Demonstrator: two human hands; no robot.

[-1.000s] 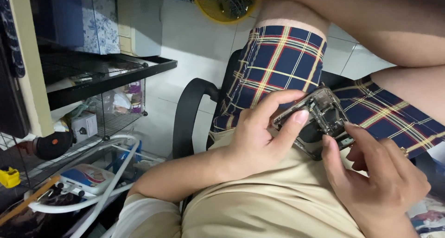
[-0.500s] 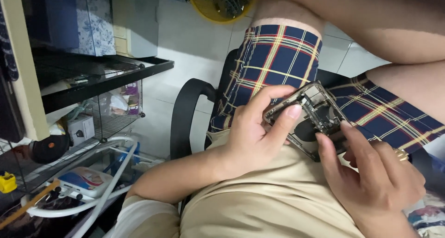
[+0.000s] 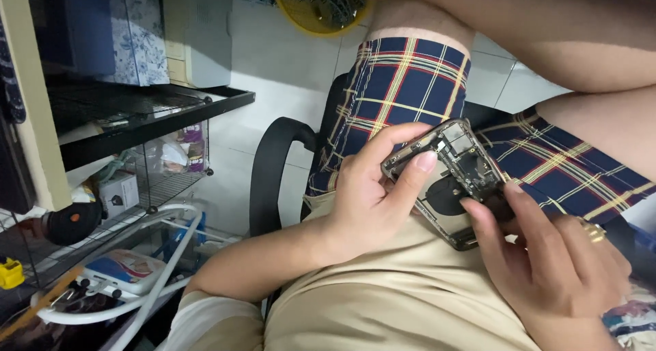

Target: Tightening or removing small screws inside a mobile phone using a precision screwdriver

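An opened phone housing [image 3: 456, 175] with bare circuit parts and a round dark coil lies over my lap. My left hand [image 3: 372, 194] grips its upper left edge, thumb pressed on the inside near the top. My right hand [image 3: 547, 262] holds the lower right end, its index finger resting on the inner parts. A gold ring [image 3: 593, 231] shows on that hand. Beneath are a beige shirt [image 3: 403, 303] and blue plaid shorts [image 3: 403, 91].
A black chair armrest [image 3: 270, 166] curves at the centre left. Left of it stands a black wire shelf [image 3: 137, 112] with boxes and bags, white tubing [image 3: 143, 283] below. A yellow basket [image 3: 318, 9] sits on the tiled floor at the top.
The view has shifted slightly. The housing has tilted and moved a little up and left in my hands, and my right index finger has slid onto its inner parts.
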